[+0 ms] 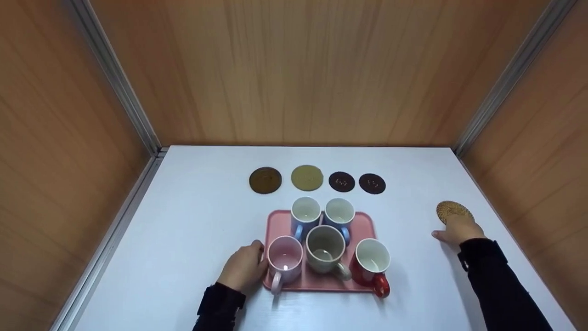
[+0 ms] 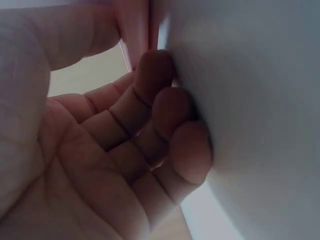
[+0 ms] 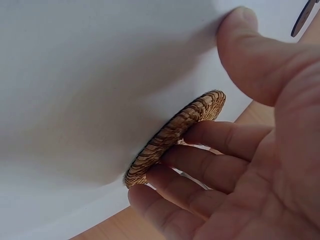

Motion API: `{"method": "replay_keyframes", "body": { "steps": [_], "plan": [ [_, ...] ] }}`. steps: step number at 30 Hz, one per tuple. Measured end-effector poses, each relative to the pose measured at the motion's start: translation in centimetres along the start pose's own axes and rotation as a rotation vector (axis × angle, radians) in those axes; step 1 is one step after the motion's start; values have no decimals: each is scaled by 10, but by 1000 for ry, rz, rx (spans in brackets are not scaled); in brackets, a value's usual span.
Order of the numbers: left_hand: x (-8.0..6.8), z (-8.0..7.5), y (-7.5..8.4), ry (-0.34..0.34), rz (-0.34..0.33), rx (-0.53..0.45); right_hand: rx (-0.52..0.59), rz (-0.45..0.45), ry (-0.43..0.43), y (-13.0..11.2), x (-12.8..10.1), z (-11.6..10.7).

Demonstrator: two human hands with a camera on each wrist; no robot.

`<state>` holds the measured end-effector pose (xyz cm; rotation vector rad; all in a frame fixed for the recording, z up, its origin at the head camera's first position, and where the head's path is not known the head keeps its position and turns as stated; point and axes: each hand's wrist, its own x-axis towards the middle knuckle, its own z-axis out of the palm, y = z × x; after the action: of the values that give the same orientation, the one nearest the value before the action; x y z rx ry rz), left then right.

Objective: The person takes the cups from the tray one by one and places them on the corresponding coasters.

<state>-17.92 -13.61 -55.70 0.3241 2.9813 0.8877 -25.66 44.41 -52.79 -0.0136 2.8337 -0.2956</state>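
A pink tray (image 1: pixel 363 225) on the white table (image 1: pixel 193 220) carries two blue mugs (image 1: pixel 305 214) at the back. A pink mug (image 1: pixel 285 255) and a grey mug (image 1: pixel 325 248) stand in front, and a red mug (image 1: pixel 371 262) sits at the front right corner. My left hand (image 1: pixel 245 266) grips the tray's left edge beside the pink mug. Its curled fingers (image 2: pixel 165 110) touch the table and the tray rim (image 2: pixel 135 30). My right hand (image 1: pixel 455 227) rests on a round woven coaster (image 1: pixel 452 210) at the right. The fingers (image 3: pixel 210 140) lie flat on the coaster (image 3: pixel 170 137), with the thumb (image 3: pixel 245 45) on the table.
Behind the tray runs a row of round coasters: a brown one (image 1: pixel 265 179), a tan one (image 1: pixel 307 177) and two small dark ones (image 1: pixel 342 181). Wooden walls close in the table at the back and on both sides.
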Motion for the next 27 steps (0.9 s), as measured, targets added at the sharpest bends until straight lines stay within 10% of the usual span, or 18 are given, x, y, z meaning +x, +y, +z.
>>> {"method": "replay_keyframes", "body": {
  "steps": [27],
  "plan": [
    [2,2,-13,-44,-21,-87,-33,-9,-45,-10,17,1]
  ]
}}
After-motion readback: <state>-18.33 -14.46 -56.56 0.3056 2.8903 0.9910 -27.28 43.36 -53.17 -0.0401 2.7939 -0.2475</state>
